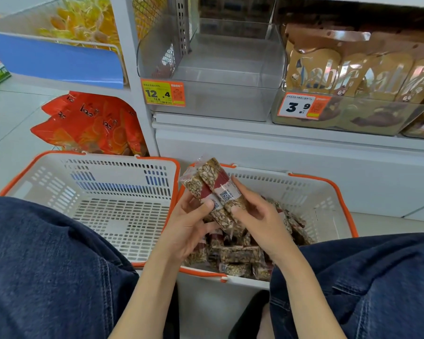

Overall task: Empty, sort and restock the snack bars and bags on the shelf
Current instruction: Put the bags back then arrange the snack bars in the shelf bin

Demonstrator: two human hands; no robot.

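Though gripped, snack bars (214,189) upper-left-pointing.

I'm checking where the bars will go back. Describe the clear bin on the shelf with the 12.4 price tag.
The clear bin is a transparent, plastic-looking box with rounded front corners and an open top. Nothing shows inside it. It sits upright on the white shelf, directly left of the bin of tan snack bags. An orange and yellow price tag reading 12.4 is on its lower left front. Neither hand touches it.

The person wears dark blue denim trousers (47,265) with visible seams; both forearms are bare, without sleeves.
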